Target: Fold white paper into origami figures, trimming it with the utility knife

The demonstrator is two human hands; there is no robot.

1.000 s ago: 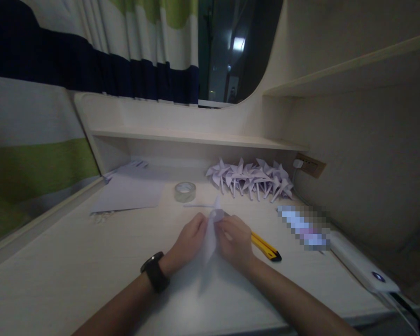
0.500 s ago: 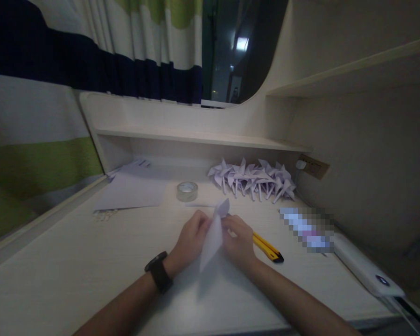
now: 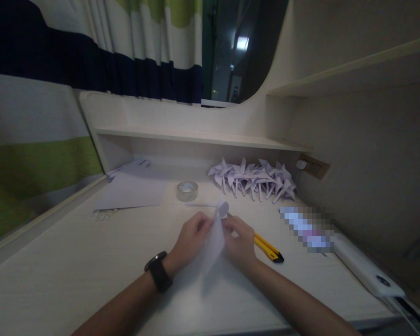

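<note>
White paper sheet (image 3: pixel 214 235) stands on edge, long axis running away from us, pinched between our left hand (image 3: pixel 191 239) and right hand (image 3: pixel 241 241); no legible writing.

Tape roll (image 3: pixel 186 190) left of pinwheels (image 3: pixel 254 179), knife (image 3: pixel 268 248) right of hands

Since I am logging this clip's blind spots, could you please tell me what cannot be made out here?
Head view only:
- Fingertips of the left hand and right hand: covered by the folded white paper sheet they pinch.
- Yellow-and-black utility knife: its rear end sits behind the right hand.
- Oblong item right of it: pixelated.
- White pinwheel pile: too dim to count.
</note>
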